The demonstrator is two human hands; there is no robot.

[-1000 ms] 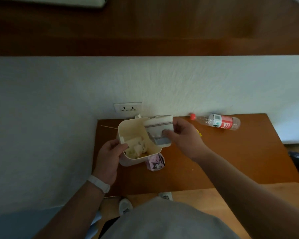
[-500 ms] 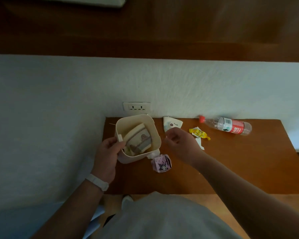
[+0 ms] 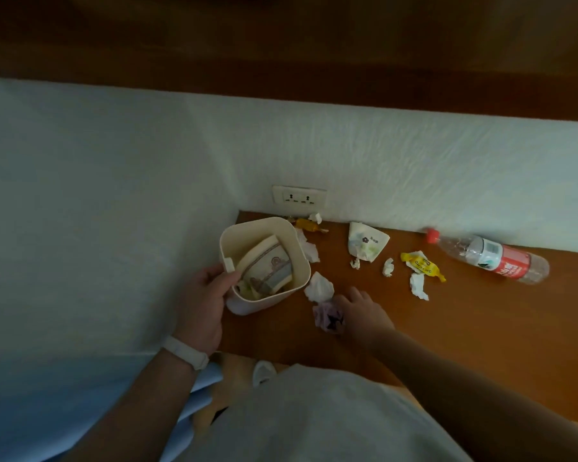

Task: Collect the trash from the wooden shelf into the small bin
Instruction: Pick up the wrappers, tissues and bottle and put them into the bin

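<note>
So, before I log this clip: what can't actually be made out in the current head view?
- Right hand on the purple wrapper: the fingertips are hidden, so whether it is gripped is unclear.
- Small bin: the striped packet covers whatever lies beneath it.
- Plastic bottle: the label print is too small to read.
- Yellow wrapper: its lettering is too blurred to read.
- Left hand: its fingers behind the bin wall are out of sight.

Cream small bin [image 3: 264, 258]; reddish-brown wooden shelf [image 3: 447, 328]; clear bottle [image 3: 491, 258], red cap and label; yellow wrapper [image 3: 422, 265]; purple wrapper [image 3: 327, 316]; white tissues [image 3: 319, 288].
</note>
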